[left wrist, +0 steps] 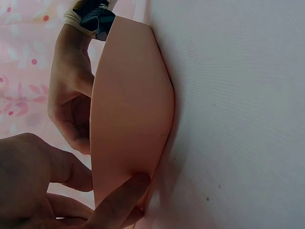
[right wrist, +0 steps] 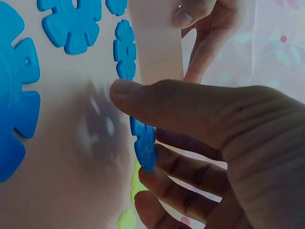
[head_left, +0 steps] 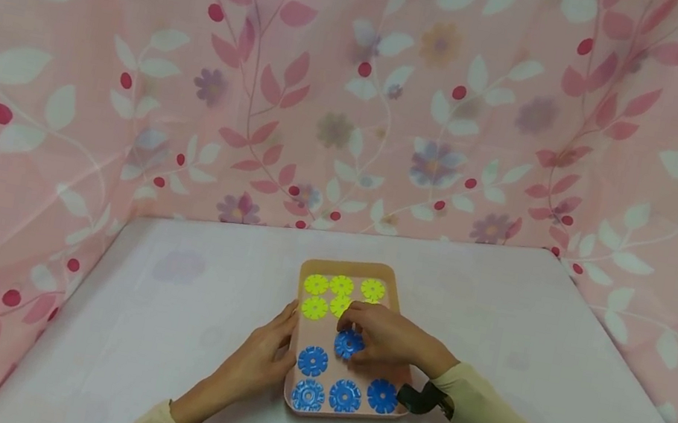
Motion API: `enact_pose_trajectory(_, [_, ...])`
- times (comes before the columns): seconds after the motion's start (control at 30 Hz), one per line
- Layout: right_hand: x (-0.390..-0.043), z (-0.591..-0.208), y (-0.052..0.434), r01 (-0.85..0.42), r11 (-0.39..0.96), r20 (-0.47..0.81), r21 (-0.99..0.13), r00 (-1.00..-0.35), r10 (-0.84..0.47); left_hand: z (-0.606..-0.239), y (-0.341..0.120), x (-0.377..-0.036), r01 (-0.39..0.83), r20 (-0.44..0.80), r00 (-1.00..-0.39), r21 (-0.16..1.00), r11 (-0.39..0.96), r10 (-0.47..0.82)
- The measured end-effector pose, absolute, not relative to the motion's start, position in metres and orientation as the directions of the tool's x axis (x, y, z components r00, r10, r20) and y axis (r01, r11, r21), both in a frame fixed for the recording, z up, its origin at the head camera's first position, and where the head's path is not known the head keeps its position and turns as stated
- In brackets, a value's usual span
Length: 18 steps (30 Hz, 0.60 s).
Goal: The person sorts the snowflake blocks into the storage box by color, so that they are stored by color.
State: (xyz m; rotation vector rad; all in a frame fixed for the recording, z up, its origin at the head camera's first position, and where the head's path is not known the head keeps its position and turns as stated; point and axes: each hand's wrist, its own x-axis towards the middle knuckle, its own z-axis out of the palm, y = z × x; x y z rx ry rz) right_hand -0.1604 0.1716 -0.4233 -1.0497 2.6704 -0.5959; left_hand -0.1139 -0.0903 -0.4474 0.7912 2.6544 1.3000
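No readable text, label or number anywhere.

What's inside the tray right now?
The tray holds yellow discs and blue discs. The right hand pinches one blue disc and covers anything beneath it.
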Motion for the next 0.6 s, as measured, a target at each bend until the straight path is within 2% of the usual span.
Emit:
enact_pose_trajectory(0.3, [-0.1615,-0.4242,0.1691,-0.594,0.658,-0.116,-0.462,-0.695,-0.709,-0.4488,-0.0905,-0.1141,0.414,0.158,-0.864,0.763,0.496,0.478])
enact_pose_trajectory(0.6, [-0.1614,-0.4241,0.1662,-0.586,0.679,-0.145,-0.442,-0.7,-0.699,-0.4464,-0.0899,-0.1135,0.41,0.154,-0.868,0.757,0.508,0.472])
